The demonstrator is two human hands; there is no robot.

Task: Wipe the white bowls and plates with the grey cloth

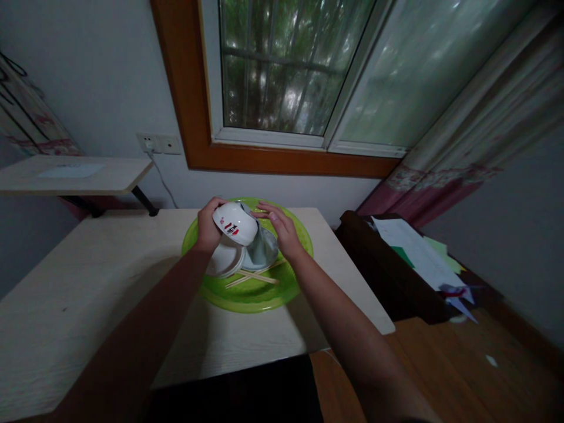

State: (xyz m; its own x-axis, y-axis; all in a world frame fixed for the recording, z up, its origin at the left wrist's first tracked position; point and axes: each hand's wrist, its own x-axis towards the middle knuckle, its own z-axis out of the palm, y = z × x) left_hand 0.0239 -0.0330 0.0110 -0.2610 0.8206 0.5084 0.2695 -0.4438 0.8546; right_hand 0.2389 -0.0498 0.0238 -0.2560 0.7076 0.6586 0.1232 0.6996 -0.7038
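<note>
White bowl (237, 225) tilted, clamped in left hand (208, 224); tilt likely turns inside toward right hand (284, 231), fingers extended near rim, grip unclear. Green basin (247, 301) probably corrals plates (225, 258), chopsticks (263, 278).

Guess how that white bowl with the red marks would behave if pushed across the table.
The white bowl looks smooth, so it might slide easily. Its rounded side suggests it could rock or roll if laid over. It shows no sagging in the left hand, so it is probably stiff.
</note>
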